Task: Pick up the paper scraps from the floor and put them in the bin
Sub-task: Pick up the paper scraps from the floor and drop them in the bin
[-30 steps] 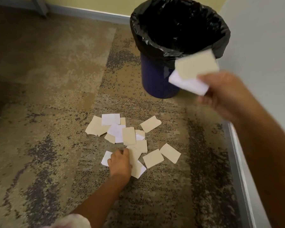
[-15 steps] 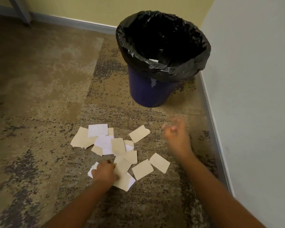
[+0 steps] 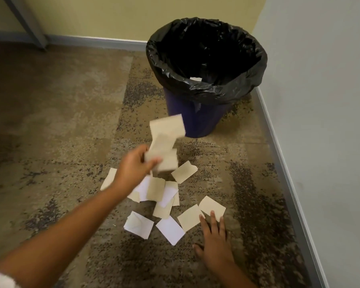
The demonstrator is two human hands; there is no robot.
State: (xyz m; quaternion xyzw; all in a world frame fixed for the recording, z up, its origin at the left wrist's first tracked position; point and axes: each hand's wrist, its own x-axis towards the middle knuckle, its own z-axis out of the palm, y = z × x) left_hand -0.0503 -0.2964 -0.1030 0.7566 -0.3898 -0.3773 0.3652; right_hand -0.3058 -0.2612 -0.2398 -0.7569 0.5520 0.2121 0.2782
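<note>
The left hand (image 3: pixel 133 169) is raised above the floor (image 3: pixel 60 121), and its grip pinches a small bunch of tan scraps (image 3: pixel 164 142), blurred, in front of the bin (image 3: pixel 195 119). The right hand (image 3: pixel 215 244) lies flat on the floor with fingers spread, fingertips touching two tan pieces (image 3: pixel 202 213). The other paper scraps (image 3: pixel 160 194) lie scattered between the hands. The bin has a black bag (image 3: pixel 206 92), with one white scrap (image 3: pixel 195 78) inside.
</note>
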